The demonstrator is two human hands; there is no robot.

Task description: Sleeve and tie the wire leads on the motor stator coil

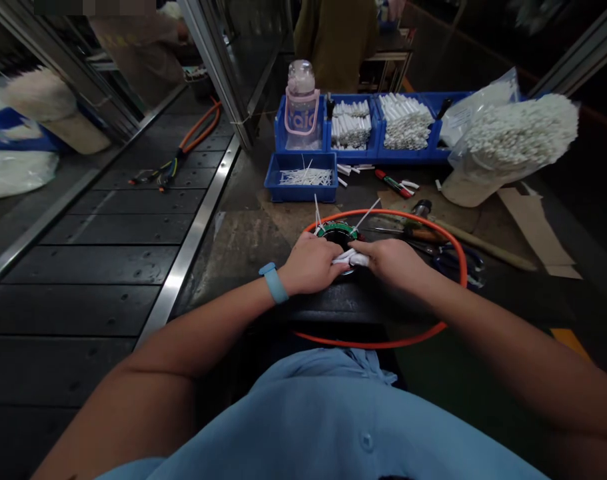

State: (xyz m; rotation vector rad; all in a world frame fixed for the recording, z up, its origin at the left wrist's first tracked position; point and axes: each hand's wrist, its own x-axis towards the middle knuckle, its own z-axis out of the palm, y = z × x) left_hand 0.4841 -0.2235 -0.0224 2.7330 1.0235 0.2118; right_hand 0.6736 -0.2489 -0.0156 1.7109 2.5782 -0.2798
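Observation:
A round black part with a green ring [339, 233] lies on the dark bench in front of me, with thin white cable ties sticking up from it. My left hand [310, 265], a blue band on its wrist, rests closed on the part's left side. My right hand [390, 260] pinches a bundle of white sleeves [350, 258] at the part's near edge. An orange cable loop [458, 267] runs around both hands and the part.
Blue bins [356, 157] at the back hold white tubes; a small blue tray [301, 193] holds cable ties. A clear bottle [302, 107], a bag of white tubes [513, 143], a hammer [463, 237] and scissors [456, 260] lie right. A conveyor [108, 267] runs left. A person stands behind.

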